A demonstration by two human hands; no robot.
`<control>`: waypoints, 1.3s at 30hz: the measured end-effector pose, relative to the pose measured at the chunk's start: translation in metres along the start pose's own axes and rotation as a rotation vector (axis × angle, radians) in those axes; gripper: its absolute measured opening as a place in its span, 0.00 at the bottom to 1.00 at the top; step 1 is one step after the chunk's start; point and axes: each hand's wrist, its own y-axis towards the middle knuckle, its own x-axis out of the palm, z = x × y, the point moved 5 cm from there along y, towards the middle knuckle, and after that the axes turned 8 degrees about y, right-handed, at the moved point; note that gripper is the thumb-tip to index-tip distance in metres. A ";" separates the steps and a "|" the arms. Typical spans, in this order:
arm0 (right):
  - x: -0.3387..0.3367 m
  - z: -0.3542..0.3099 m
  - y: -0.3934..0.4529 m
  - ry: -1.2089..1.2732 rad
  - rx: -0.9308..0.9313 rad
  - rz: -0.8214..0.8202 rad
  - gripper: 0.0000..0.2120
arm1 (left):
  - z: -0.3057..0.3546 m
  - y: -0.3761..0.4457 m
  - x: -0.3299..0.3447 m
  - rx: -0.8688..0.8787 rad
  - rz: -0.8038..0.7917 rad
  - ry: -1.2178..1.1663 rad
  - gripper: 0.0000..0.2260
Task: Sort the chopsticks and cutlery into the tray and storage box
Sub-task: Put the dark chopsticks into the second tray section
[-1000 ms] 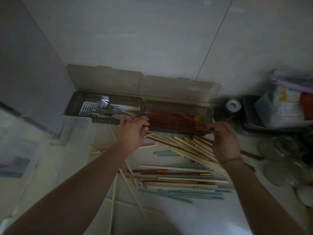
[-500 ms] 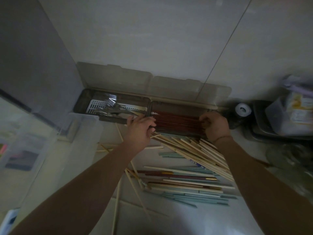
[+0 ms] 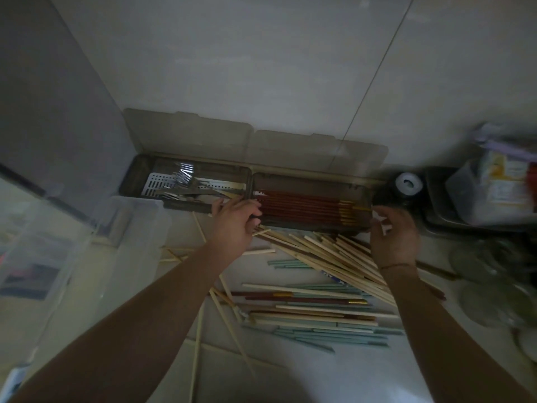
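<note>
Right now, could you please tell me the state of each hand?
Left hand: fingers curled at the left ends of the red chopsticks; a grip cannot be told.
Right hand: open, fingers loosely spread, holding nothing.

- left hand (image 3: 236, 219): bare forearm reaching forward, palm down, fingers curled, thumb tucked against fingertips
- right hand (image 3: 393, 235): forearm extended, thin band at wrist, fingers loosely bent, pointing forward-left
- hands well apart

tape roll (image 3: 408, 184) | clear bin (image 3: 58, 257) | glass lids (image 3: 491, 286), right
</note>
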 end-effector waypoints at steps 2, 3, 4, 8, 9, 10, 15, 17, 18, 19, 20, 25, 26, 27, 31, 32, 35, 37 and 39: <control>0.005 -0.009 0.009 -0.093 -0.112 -0.073 0.12 | 0.000 0.001 0.000 -0.002 -0.015 0.002 0.08; 0.008 -0.013 0.014 -0.149 -0.156 -0.118 0.12 | 0.000 0.001 0.000 -0.006 -0.021 0.000 0.09; 0.013 -0.018 0.019 -0.202 -0.185 -0.169 0.13 | -0.001 0.001 0.000 -0.009 -0.024 -0.003 0.09; 0.029 -0.021 0.032 -0.325 -0.178 -0.297 0.13 | 0.000 0.001 -0.001 -0.022 -0.044 0.002 0.09; 0.030 -0.019 0.034 -0.341 -0.123 -0.297 0.14 | 0.000 0.001 0.000 -0.028 -0.051 0.003 0.10; 0.031 -0.016 0.035 -0.348 -0.059 -0.295 0.13 | -0.001 0.001 0.000 -0.032 -0.056 0.002 0.10; 0.029 -0.004 0.034 -0.291 0.013 -0.224 0.11 | -0.003 -0.001 0.003 -0.033 -0.059 -0.003 0.09; 0.028 -0.003 0.034 -0.263 0.002 -0.214 0.10 | -0.003 -0.001 0.003 -0.031 -0.053 -0.008 0.09; 0.028 -0.004 0.034 -0.269 -0.007 -0.224 0.10 | -0.003 0.000 0.003 -0.030 -0.052 -0.012 0.09; 0.030 -0.006 0.034 -0.280 -0.018 -0.237 0.10 | -0.003 0.000 0.003 -0.032 -0.054 -0.014 0.09; 0.031 -0.008 0.034 -0.285 -0.034 -0.247 0.10 | -0.003 0.000 0.003 -0.032 -0.054 -0.013 0.09; 0.040 -0.012 0.035 -0.323 -0.023 -0.327 0.10 | -0.003 0.000 0.003 -0.035 -0.060 -0.008 0.10; 0.041 -0.012 0.035 -0.348 -0.034 -0.334 0.10 | -0.002 0.000 0.003 -0.036 -0.063 -0.007 0.10; 0.039 -0.013 0.034 -0.365 -0.053 -0.320 0.09 | -0.002 0.000 0.003 -0.033 -0.059 -0.005 0.10; 0.021 -0.033 0.006 -0.277 -0.253 -0.072 0.10 | -0.002 -0.001 0.002 -0.021 -0.038 0.003 0.15; 0.020 -0.042 -0.008 -0.238 -0.329 -0.066 0.08 | -0.003 -0.001 0.002 -0.023 -0.038 0.001 0.15; 0.032 -0.056 -0.059 -0.124 -0.548 -0.323 0.03 | -0.002 0.000 0.001 -0.021 -0.035 -0.001 0.13; 0.039 -0.052 -0.091 -0.136 -0.615 -0.459 0.04 | -0.001 -0.001 0.001 -0.027 -0.040 -0.005 0.09; 0.038 -0.040 -0.111 -0.209 -0.599 -0.491 0.07 | -0.001 0.000 0.001 -0.021 -0.042 -0.003 0.08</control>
